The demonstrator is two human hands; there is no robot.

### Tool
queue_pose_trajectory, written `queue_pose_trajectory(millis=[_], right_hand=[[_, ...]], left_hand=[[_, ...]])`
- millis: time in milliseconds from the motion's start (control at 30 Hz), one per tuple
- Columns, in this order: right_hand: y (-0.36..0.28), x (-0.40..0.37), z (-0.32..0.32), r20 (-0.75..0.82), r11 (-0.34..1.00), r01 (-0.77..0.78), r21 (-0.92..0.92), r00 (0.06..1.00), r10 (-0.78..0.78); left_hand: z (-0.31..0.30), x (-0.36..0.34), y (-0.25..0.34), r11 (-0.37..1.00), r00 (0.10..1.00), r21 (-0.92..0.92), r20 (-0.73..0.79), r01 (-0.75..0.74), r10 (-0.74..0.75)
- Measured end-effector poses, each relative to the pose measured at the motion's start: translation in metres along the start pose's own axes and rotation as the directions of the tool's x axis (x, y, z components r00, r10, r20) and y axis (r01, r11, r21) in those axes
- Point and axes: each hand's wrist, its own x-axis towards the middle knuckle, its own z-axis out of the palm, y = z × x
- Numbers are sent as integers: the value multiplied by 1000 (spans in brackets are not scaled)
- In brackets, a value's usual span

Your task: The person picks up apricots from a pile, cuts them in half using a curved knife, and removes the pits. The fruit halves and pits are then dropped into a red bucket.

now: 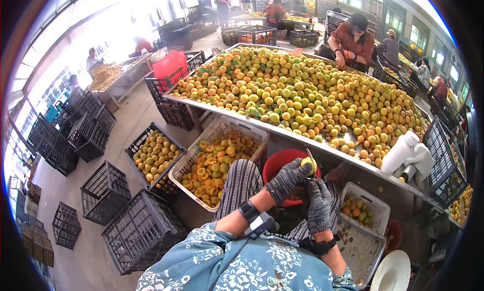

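My left hand [289,181], in a grey knitted glove, is closed around a yellow apricot [309,165]. A thin metal knife blade [310,154] shows along the fruit's upper edge. My right hand [318,206], gloved the same way, is closed just below the apricot on the knife; its handle is mostly hidden by the fingers. Both hands are over a red bucket [275,165] between my knees. To the left, a white crate [176,177] contains apricot halves [222,162]. Ahead, many whole apricots [282,89] are heaped on a metal-edged table [312,142].
A black crate of whole apricots [156,152] stands left of the white one, near several black crates [143,230]. At right are a white basket [383,210], a stained tray [368,245] and a white bottle [401,150]. Across the table a co-worker [353,41] reaches into the fruit.
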Motion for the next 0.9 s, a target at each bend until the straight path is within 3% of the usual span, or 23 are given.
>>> queue_pose_trajectory(millis=[100,267,333,467,567,667,767,833,900], right_hand=[[7,-5,-8,35,985,-139,102,990,136],[8,-7,-4,-22,984,-146,103,989,149],[7,-10,-3,7,989,-136,57,991,136],[5,-12,-6,55,971,-211,114,977,206],[-2,-11,2,26,971,-157,178,988,155],[-10,-7,0,114,966,-149,212,985,127],[-5,-2,-6,96,970,-217,105,973,208],[-3,-3,-6,69,958,-264,111,964,257],[5,1,-14,82,934,-350,73,935,344]], left_hand=[[-6,1,1,999,997,3,64,-35,35],[3,-3,-4,996,996,27,-22,-83,83],[4,2,-7,993,978,4,-170,-119,118],[11,0,0,995,971,44,-218,-89,97],[8,5,-8,989,968,72,-209,-129,141],[6,11,-9,997,980,60,-197,42,-30],[-11,25,-24,975,978,213,-207,64,-19],[-7,19,-21,988,975,141,-220,61,-29],[-1,8,-17,944,949,-286,-214,165,-230]])
